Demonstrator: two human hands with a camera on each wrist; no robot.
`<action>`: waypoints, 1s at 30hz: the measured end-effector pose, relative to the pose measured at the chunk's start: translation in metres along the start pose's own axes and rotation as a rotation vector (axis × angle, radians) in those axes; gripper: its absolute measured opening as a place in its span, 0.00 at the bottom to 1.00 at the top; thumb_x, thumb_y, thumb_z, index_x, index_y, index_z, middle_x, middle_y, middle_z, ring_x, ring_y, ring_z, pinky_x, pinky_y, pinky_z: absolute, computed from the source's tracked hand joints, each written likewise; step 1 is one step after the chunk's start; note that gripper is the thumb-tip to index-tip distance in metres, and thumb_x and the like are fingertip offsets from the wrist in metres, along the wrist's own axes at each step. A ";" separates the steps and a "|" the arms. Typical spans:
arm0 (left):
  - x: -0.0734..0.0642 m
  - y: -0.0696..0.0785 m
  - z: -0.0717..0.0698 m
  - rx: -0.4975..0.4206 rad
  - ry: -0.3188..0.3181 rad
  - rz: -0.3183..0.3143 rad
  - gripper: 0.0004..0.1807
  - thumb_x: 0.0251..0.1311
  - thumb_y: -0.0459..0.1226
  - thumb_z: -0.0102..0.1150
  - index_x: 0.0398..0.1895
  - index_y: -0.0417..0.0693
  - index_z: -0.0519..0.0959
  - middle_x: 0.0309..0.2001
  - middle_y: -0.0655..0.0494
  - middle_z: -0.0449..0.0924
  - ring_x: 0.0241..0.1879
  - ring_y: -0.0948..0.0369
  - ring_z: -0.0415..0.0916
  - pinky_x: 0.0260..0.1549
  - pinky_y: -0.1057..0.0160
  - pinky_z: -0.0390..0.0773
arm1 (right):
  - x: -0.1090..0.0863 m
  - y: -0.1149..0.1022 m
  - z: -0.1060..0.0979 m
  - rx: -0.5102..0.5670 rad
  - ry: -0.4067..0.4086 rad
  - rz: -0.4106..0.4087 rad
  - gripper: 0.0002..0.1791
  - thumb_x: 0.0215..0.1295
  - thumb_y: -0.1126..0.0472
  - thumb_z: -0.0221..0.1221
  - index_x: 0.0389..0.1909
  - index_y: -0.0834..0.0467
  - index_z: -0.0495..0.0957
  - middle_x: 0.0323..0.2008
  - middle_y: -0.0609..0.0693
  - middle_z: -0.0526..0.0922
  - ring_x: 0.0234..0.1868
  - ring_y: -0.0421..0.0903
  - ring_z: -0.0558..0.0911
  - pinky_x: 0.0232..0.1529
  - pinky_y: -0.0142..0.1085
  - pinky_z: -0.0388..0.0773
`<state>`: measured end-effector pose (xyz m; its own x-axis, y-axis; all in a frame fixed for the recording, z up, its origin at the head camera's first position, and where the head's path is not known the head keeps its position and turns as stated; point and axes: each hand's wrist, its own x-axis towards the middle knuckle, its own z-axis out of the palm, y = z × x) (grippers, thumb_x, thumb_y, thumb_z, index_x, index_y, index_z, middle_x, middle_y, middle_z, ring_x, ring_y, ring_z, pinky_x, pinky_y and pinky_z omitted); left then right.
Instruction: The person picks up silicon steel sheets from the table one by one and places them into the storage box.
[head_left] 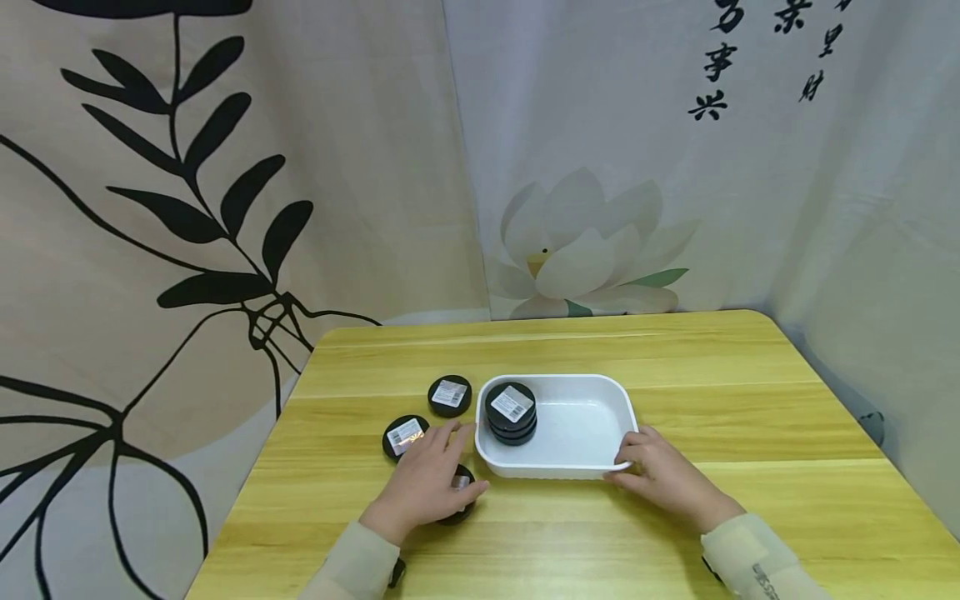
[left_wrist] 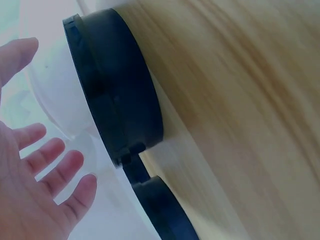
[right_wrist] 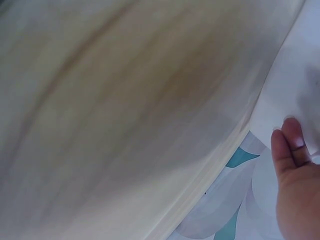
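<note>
A white tray (head_left: 577,425) lies on the table, with a stack of black round flat containers (head_left: 512,408) at its left end. The topmost one carries a white barcode label. My right hand (head_left: 663,475) grips the tray's near right corner, fingers at the rim. My left hand (head_left: 431,483) is over the black round container (head_left: 463,507) nearest me and partly hides it. Its fingers are spread and apart from the container's side in the left wrist view, where the dark side wall (left_wrist: 120,85) shows large.
Two more labelled black containers, a far one (head_left: 450,396) and a partly covered one (head_left: 403,437), lie left of the tray. The wooden table (head_left: 720,375) ends at the back against a printed curtain (head_left: 375,167).
</note>
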<state>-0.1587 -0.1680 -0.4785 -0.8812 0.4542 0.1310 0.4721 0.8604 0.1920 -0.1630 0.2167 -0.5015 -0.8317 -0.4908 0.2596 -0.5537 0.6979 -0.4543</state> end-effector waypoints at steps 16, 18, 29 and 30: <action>-0.007 -0.013 -0.002 -0.149 -0.115 -0.024 0.50 0.48 0.67 0.68 0.72 0.52 0.68 0.64 0.54 0.71 0.64 0.51 0.69 0.64 0.44 0.70 | 0.000 0.001 -0.001 -0.004 -0.007 0.012 0.07 0.61 0.47 0.70 0.27 0.41 0.84 0.30 0.29 0.74 0.38 0.34 0.68 0.39 0.32 0.71; -0.008 -0.016 -0.002 -0.162 -0.138 -0.023 0.50 0.47 0.67 0.68 0.70 0.52 0.69 0.64 0.55 0.70 0.64 0.52 0.69 0.64 0.45 0.71 | 0.000 0.001 -0.001 -0.006 -0.006 0.010 0.06 0.61 0.48 0.70 0.27 0.41 0.84 0.30 0.29 0.74 0.39 0.34 0.68 0.40 0.32 0.72; -0.010 -0.028 0.000 -0.187 -0.205 0.007 0.51 0.37 0.68 0.74 0.66 0.55 0.74 0.61 0.60 0.73 0.61 0.57 0.70 0.63 0.49 0.73 | 0.000 0.000 -0.001 -0.020 -0.012 0.017 0.05 0.60 0.49 0.71 0.27 0.41 0.85 0.30 0.29 0.74 0.40 0.35 0.69 0.41 0.34 0.73; -0.011 -0.028 -0.001 -0.193 -0.214 0.007 0.52 0.35 0.68 0.75 0.66 0.55 0.74 0.60 0.60 0.73 0.61 0.57 0.70 0.62 0.49 0.73 | 0.001 -0.001 -0.001 -0.023 -0.011 0.016 0.06 0.60 0.49 0.71 0.27 0.41 0.85 0.30 0.29 0.74 0.40 0.35 0.69 0.42 0.34 0.74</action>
<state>-0.1624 -0.1971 -0.4841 -0.8537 0.5159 -0.0714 0.4559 0.8065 0.3764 -0.1631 0.2166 -0.5001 -0.8399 -0.4854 0.2427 -0.5413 0.7176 -0.4382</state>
